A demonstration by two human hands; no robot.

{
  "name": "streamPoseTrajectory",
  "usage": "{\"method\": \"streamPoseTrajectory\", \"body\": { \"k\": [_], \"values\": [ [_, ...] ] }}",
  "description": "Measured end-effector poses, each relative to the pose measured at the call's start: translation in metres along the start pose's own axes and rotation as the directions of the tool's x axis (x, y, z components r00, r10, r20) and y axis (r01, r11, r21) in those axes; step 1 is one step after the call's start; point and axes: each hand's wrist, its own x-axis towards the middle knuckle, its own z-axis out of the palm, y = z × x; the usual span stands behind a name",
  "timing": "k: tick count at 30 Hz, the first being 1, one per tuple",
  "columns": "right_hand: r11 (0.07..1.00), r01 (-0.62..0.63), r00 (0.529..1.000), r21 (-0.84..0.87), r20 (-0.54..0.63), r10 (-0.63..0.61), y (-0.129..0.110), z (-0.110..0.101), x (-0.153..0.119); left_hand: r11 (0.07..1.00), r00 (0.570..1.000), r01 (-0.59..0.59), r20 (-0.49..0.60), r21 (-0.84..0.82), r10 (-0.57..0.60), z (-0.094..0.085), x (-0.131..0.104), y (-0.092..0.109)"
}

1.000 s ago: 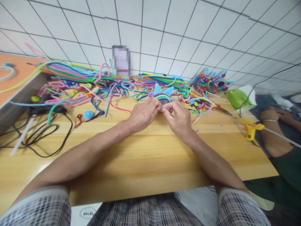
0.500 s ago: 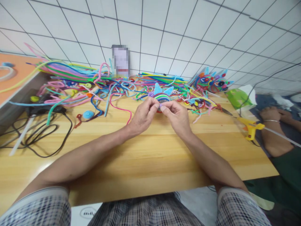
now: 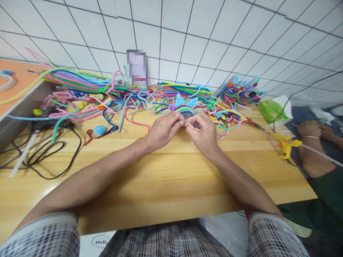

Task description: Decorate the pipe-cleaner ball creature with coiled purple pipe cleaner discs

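Eared piece (image 3: 185,108) before you: light-blue ears above multicoloured stripes, green among them
Strip (image 3: 197,126) you pinch: purple
Your sleeves (image 3: 43,233): dark-and-white check
Your table (image 3: 160,178): honey-yellow wood grain
Wall (image 3: 150,21) facing you: white, dark grid lines
Glue gun (image 3: 286,144) to your right: yellow

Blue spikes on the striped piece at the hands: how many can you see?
2: the left spike and the right spike, both sticking up from the striped piece. The left hand and right hand partly cover it, so more may be hidden.
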Motion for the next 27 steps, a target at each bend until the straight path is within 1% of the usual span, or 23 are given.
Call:
{"method": "streamPoseTrajectory", "body": {
  "k": [2, 5, 8, 10, 13, 16, 19, 22, 24, 27],
  "values": [
    [1.0, 0.002, 1.0, 0.012, 0.018, -0.002, -0.001, -0.003, 0.001, 1.0, 1.0, -0.014, -0.025, 0.015, 0.015, 0.0, 0.0, 0.0],
    [0.991, -0.085, 0.995, 0.105, 0.054, 0.08, -0.003, -0.005, 0.002, 0.999, 0.997, 0.003, -0.077, -0.035, -0.005, 0.003, -0.001, -0.001],
    [0.947, -0.211, 0.976, 0.242, 0.103, 0.191, -0.002, -0.004, 0.003, 0.983, 0.987, 0.049, -0.139, -0.177, -0.075, 0.008, -0.002, -0.001],
    [0.904, -0.283, 0.958, 0.32, 0.135, 0.252, -0.001, -0.001, 0.002, 0.949, 0.977, 0.088, -0.16, -0.303, -0.142, 0.011, -0.003, -0.001],
    [0.854, -0.346, 0.938, 0.39, 0.151, 0.311, 0.001, 0.004, 0.0, 0.88, 0.961, 0.154, -0.138, -0.45, -0.24, 0.014, -0.005, 0.001],
    [0.826, -0.37, 0.929, 0.425, 0.15, 0.339, 0.002, 0.008, -0.001, 0.823, 0.952, 0.197, -0.098, -0.533, -0.291, 0.016, -0.005, 0.003],
    [0.83, -0.369, 0.929, 0.418, 0.155, 0.336, 0.001, 0.008, -0.001, 0.787, 0.947, 0.219, -0.069, -0.577, -0.314, 0.018, -0.006, 0.003],
    [0.862, -0.346, 0.938, 0.371, 0.153, 0.311, -0.002, 0.006, -0.001, 0.786, 0.946, 0.236, -0.05, -0.572, -0.32, 0.019, -0.006, 0.002],
    [0.914, -0.298, 0.954, 0.276, 0.122, 0.275, -0.003, 0.003, -0.001, 0.82, 0.957, 0.23, -0.034, -0.524, -0.289, 0.016, -0.004, 0.002],
    [0.988, -0.133, 0.99, 0.081, 0.053, 0.129, -0.003, 0.0, -0.001, 0.913, 0.984, 0.167, 0.001, -0.371, -0.18, 0.008, 0.0, 0.002]
  ]
}}
